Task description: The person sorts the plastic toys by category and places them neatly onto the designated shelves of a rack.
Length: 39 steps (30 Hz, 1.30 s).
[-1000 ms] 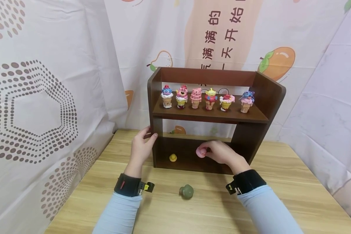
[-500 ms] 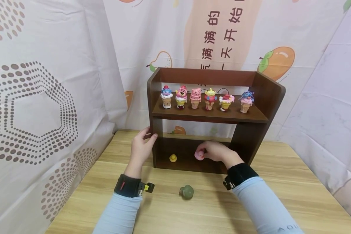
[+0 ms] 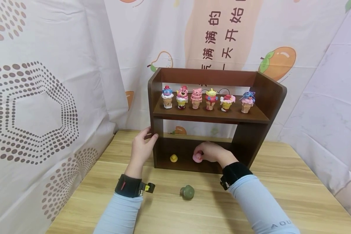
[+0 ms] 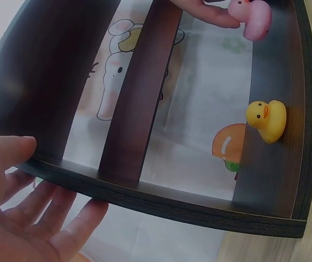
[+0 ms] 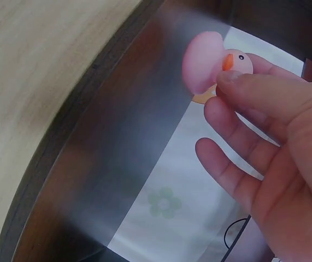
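My right hand pinches a pink rubber duck by the head between thumb and fingertips, over the lower board of a dark brown two-tier shelf. In the right wrist view the duck's orange bill and one eye show beside the thumb. My left hand grips the shelf's left side panel, thumb on the inner face and fingers behind it. A yellow rubber duck sits on the lower board, left of the pink one. On the table before the shelf lies a rounded dark green toy with a small knob.
Several ice-cream-cone figurines stand in a row on the upper board, from a blue-headed one at left to another blue one at right. The shelf stands on a wood-grain table. A printed curtain hangs behind.
My right hand has moved slightly left and toward the shelf's front with the pink duck, coming closer to the yellow duck. The left hand keeps its place on the panel.
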Available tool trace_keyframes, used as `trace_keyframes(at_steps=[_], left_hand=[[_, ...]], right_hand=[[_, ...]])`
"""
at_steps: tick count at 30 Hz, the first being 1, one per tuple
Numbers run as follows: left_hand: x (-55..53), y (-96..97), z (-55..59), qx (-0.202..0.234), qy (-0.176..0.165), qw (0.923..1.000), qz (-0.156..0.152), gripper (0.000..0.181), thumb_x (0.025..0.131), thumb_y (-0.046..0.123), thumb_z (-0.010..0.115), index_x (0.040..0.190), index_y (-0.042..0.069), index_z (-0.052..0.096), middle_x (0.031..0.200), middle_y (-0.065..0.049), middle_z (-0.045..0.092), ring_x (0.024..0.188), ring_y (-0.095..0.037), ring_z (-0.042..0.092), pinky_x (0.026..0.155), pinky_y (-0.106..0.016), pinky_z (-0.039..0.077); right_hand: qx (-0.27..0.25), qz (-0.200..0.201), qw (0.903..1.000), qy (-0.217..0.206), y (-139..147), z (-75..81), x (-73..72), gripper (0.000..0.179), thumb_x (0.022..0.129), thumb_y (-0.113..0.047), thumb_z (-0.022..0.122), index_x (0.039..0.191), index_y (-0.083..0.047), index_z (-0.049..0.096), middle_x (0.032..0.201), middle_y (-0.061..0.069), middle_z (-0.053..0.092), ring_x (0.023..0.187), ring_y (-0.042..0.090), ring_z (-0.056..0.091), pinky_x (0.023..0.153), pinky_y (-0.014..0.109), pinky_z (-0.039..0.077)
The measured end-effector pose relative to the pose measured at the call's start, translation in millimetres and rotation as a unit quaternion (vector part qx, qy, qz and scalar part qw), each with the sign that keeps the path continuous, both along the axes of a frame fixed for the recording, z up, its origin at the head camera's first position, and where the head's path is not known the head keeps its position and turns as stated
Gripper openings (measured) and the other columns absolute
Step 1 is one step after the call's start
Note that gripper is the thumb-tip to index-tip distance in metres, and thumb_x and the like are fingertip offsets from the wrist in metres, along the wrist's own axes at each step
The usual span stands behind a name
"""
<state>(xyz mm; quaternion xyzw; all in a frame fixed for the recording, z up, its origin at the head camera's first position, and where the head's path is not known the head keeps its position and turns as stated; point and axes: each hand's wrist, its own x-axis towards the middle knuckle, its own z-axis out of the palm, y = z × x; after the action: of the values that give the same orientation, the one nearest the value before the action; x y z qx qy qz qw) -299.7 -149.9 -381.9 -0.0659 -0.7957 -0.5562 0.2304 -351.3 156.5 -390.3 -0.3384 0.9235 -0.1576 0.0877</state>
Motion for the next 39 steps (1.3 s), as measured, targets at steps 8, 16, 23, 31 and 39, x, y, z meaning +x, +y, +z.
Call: trace_keyframes(at_steps=[8, 16, 23, 31, 39], left_hand=[[-2.2, 0.7, -1.3, -0.003, 0.011, 0.9999, 0.003, 0.042, 0.098, 0.021, 0.069, 0.137, 0.006, 0.064, 0.128, -0.013, 0.066, 0.114, -0.032, 0.065, 0.093, -0.047, 0.055], [-1.1, 1.3, -0.4, 0.0, 0.004, 1.0, -0.001, 0.044, 0.098, 0.021, 0.069, 0.138, 0.005, 0.062, 0.13, -0.014, 0.065, 0.116, -0.032, 0.064, 0.095, -0.048, 0.054], [-0.9, 1.9, -0.8, 0.0, 0.005, 1.0, -0.001, 0.044, 0.097, 0.021, 0.069, 0.138, 0.005, 0.062, 0.13, -0.014, 0.065, 0.116, -0.032, 0.064, 0.095, -0.049, 0.054], [-1.0, 1.7, -1.0, 0.006, 0.008, 0.9999, -0.002, 0.044, 0.098, 0.02, 0.069, 0.137, 0.003, 0.063, 0.129, -0.015, 0.066, 0.115, -0.033, 0.064, 0.096, -0.052, 0.053], [-0.4, 0.7, -0.6, 0.004, 0.005, 1.0, 0.001, 0.043, 0.098, 0.022, 0.069, 0.137, 0.006, 0.063, 0.13, -0.014, 0.065, 0.116, -0.032, 0.064, 0.095, -0.049, 0.054]], right_hand=[[0.044, -0.012, 0.9986, 0.026, -4, -5.8, -0.5, 0.019, 0.087, 0.009, 0.07, 0.086, -0.01, 0.07, 0.079, 0.002, 0.057, 0.074, 0.014, 0.048, 0.066, 0.031, 0.038], [0.043, -0.041, 0.9982, -0.002, -8, -8.4, -2.2, 0.013, 0.091, 0.0, 0.074, 0.087, -0.012, 0.071, 0.08, 0.0, 0.057, 0.077, 0.016, 0.052, 0.07, 0.033, 0.042], [0.048, -0.057, 0.9972, -0.006, -8, -9.9, -2.6, 0.007, 0.093, -0.008, 0.075, 0.092, -0.014, 0.071, 0.086, 0.001, 0.061, 0.082, 0.017, 0.054, 0.076, 0.035, 0.047], [0.047, -0.06, 0.997, -0.009, -8, -12.4, -2.9, 0.006, 0.093, -0.011, 0.075, 0.091, -0.014, 0.071, 0.083, -0.002, 0.059, 0.082, 0.016, 0.054, 0.075, 0.034, 0.045], [0.051, -0.067, 0.9964, -0.015, -10, -13.0, -2.5, 0.008, 0.092, -0.011, 0.077, 0.09, -0.015, 0.07, 0.082, -0.002, 0.058, 0.082, 0.017, 0.054, 0.075, 0.034, 0.044]])
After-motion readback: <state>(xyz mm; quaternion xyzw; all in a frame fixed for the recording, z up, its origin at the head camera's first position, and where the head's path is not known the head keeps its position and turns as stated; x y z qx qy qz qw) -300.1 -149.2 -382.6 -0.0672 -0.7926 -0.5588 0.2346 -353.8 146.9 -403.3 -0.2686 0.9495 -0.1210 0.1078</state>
